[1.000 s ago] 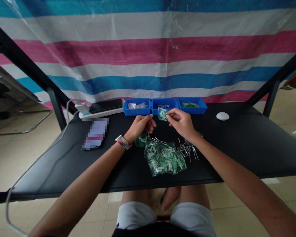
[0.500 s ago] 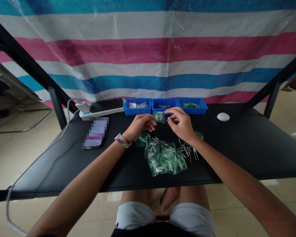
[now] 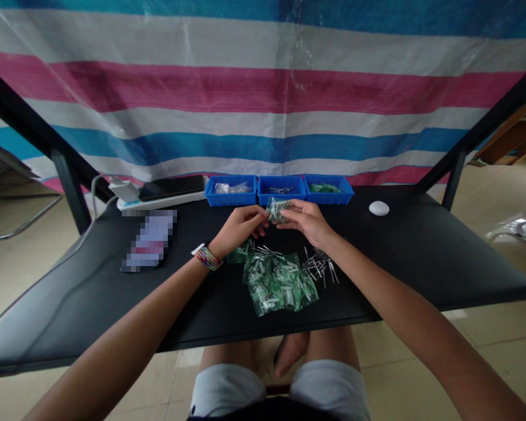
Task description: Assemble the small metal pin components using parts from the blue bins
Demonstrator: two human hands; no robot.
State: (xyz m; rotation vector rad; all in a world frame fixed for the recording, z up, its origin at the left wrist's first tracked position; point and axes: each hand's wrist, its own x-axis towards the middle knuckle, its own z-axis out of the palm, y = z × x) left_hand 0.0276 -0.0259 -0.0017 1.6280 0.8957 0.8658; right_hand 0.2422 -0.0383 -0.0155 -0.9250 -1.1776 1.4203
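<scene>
A small clear greenish plastic bag (image 3: 275,209) with pale pieces inside is held up between my two hands, in front of the blue bins. My left hand (image 3: 240,228) pinches its left edge, with thumb and fingers together. From the right, my right hand (image 3: 309,221) is closed on the bag, its thumb and fingertips over the front. Below my hands lies a pile of similar filled bags (image 3: 283,283) on the black table. Loose thin metal rods (image 3: 318,266) are scattered right of the pile, partly behind my right forearm.
Three blue bins stand in a row at the back: clear bags in the left bin (image 3: 230,200), metal rods in the middle bin (image 3: 281,200), green bags in the right bin (image 3: 331,197). A phone (image 3: 151,240), a power strip (image 3: 162,202) and a white mouse (image 3: 379,208) flank them.
My right hand, which was apart from the bag's right side, has closed onto it. My left hand keeps its hold. The whole view has shifted slightly.
</scene>
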